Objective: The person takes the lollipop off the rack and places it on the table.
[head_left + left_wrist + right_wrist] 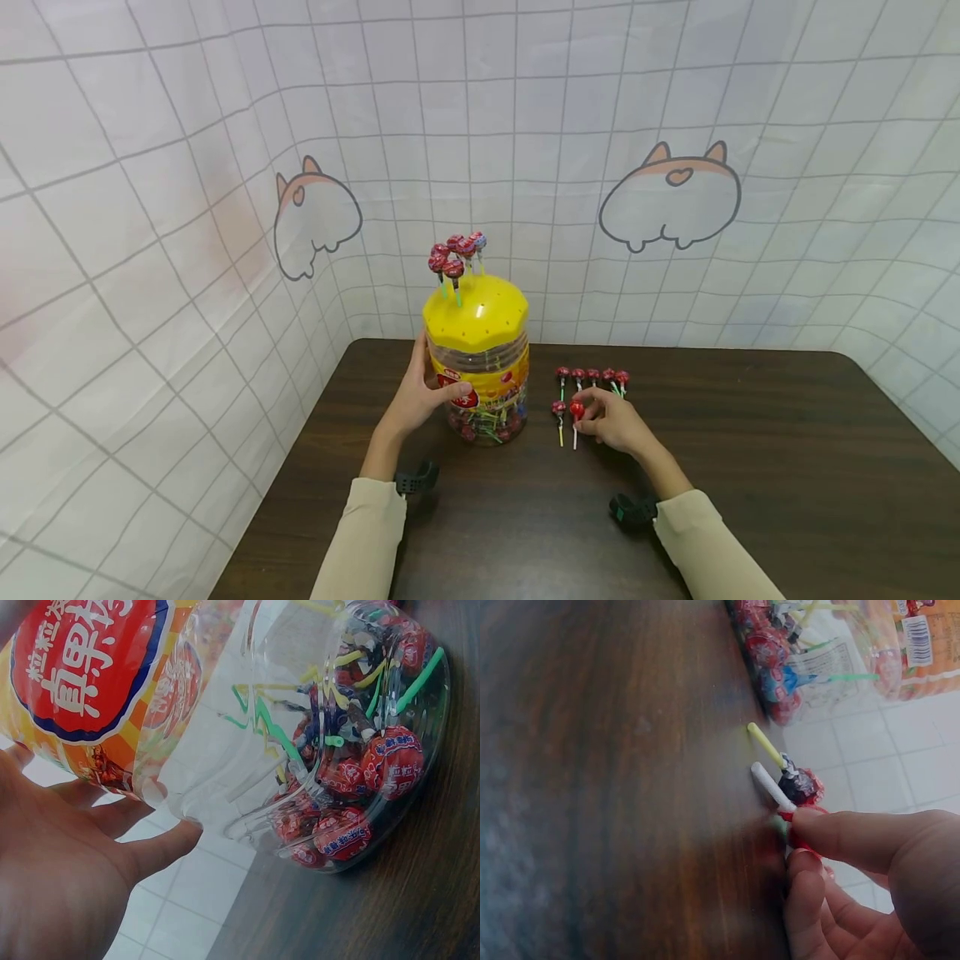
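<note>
A clear plastic jar (pixel 491 387) with a yellow lid (pixel 480 321) stands upright on the table, with lollipops lying inside it. Several wrapped lollipops (pixel 453 268) stick up from holes on the lid's left side. My left hand (pixel 420 392) grips the jar's left side, thumb across the label. Between thumb and fingertips, my right hand (pixel 611 421) pinches a red lollipop with a white stick (pixel 772 786) at the tabletop. Just left of it lies a lollipop with a yellow stick (pixel 559 410). Behind is a row of red lollipops (pixel 578 375), partly hidden by the right hand.
The dark wooden table (pixel 750 467) extends right of the lollipops and toward me. A white gridded cloth (pixel 540 108) with cartoon drawings hangs behind and along the left side. Dark straps sit at both wrists.
</note>
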Demonstrator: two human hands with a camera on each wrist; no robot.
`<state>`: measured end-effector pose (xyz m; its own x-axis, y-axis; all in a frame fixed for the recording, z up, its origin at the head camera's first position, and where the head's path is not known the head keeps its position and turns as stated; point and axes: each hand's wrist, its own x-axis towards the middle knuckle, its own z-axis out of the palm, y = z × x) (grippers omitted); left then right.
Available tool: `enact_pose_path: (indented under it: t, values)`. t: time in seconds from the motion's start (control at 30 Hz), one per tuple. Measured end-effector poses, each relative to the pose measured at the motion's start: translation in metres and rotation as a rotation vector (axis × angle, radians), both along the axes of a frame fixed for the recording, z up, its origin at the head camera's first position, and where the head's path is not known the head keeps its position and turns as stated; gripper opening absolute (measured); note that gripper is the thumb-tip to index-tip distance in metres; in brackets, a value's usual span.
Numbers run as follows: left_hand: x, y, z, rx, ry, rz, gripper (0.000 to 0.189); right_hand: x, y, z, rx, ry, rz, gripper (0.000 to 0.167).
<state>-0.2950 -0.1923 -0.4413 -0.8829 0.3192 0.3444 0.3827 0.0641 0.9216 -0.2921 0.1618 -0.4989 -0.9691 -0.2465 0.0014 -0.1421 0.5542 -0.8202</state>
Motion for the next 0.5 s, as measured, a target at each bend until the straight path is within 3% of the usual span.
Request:
enact_pose_path:
  t: [0.5]
  values:
    - [-0.0010,0.0001,0.0003,0.003,-0.012,0.000,0.106,0.0005,0.0028,0.0040,-0.029,-0.026,0.018,0.038]
